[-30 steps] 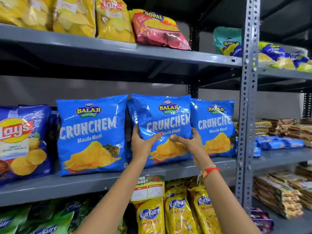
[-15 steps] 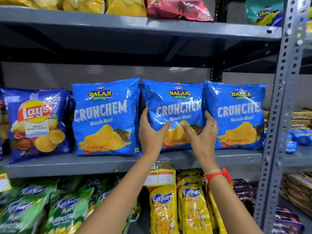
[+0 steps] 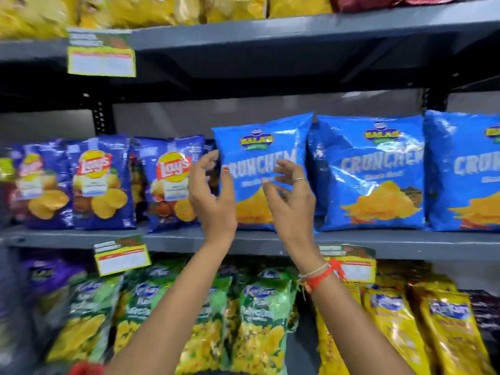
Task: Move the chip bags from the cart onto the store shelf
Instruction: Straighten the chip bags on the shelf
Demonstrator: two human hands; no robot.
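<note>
Three blue Crunchem chip bags stand upright in a row on the grey middle shelf (image 3: 378, 243): the left bag (image 3: 259, 144), the middle bag (image 3: 370, 174) and the right bag (image 3: 465, 171), which the frame edge cuts off. My left hand (image 3: 213, 201) is raised at the left bag's left edge, fingers spread and curled. My right hand (image 3: 290, 204), with a ring and a red wrist thread, hovers in front of the same bag, fingers apart. Neither hand grips anything. The cart is out of view. The picture is blurred.
Dark blue Lay's bags (image 3: 100, 182) fill the same shelf to the left, right beside the left Crunchem bag. Yellow bags line the shelf above (image 3: 270, 36). Green (image 3: 259, 320) and yellow Kurkure bags (image 3: 395, 328) hang below, behind price tags (image 3: 121, 259).
Both hands let go of the middle Crunchem bag and shifted left, in front of the left bag. The view swung left, bringing more Lay's bags into sight.
</note>
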